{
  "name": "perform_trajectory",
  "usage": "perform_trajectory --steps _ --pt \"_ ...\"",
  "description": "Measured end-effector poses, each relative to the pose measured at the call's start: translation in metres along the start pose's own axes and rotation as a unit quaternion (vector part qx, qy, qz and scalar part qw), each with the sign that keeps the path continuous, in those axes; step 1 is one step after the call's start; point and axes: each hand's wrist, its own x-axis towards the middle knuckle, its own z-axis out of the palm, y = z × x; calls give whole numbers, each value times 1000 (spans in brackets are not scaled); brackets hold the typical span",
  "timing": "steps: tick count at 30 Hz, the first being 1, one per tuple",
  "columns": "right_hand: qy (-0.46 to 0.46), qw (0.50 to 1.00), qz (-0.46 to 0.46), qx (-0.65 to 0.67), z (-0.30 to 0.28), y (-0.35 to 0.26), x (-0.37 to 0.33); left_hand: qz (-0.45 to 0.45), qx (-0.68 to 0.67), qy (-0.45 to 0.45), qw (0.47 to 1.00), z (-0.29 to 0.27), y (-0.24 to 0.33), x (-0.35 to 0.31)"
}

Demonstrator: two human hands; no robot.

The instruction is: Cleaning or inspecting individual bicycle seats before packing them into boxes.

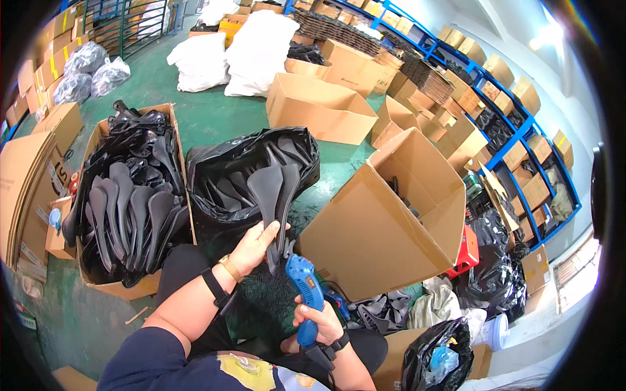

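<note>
Holding entry, worn head view:

- Left hand (251,249): your fingers are closed around the narrow nose of a black moulded plastic bicycle saddle shell (268,195), which stands nearly upright, wide end up, over your lap and in front of the open bag.
- Right hand (317,320): wrapped tight around the handle of a blue plastic hand-held power tool (304,287), its tip up against the shell's lower end; whether it actually touches cannot be told.
- Black plastic sack (215,166): open, stuffed with more black shells, just behind the held one.
- Brown cardboard box on your left (171,117): packed with upright black shells.
- Large open brown cardboard carton on your right (385,228): tipped toward you, a few dark parts inside.
- Green painted floor (215,111): scattered cartons and white sacks beyond.

Risks, as judged:
- Your left fingers sit just beside the tool's working tip; a slip of the tool could catch them.
- You grip the shell only by its nose, so pressure from the tool may twist it out of your hold.
- The tilted carton could tip further if knocked.
</note>
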Motion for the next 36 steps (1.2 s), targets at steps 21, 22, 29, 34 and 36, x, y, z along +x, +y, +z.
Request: perform_trajectory --steps 21,22,29,34,36 --pt "-22 990 88 112 -10 10 1 -107 -21 -138 984 10 10 -16" --pt "-16 990 78 117 -10 10 4 -109 -21 -139 984 11 10 -17" --pt "37 994 -7 105 -3 -2 16 -116 -29 -106 987 17 4 -22" --pt "88 990 -42 106 -2 -1 25 -72 -38 -118 990 21 -9 -24" --pt "94 989 -30 108 10 -3 26 -67 -39 -147 986 26 -11 -29"
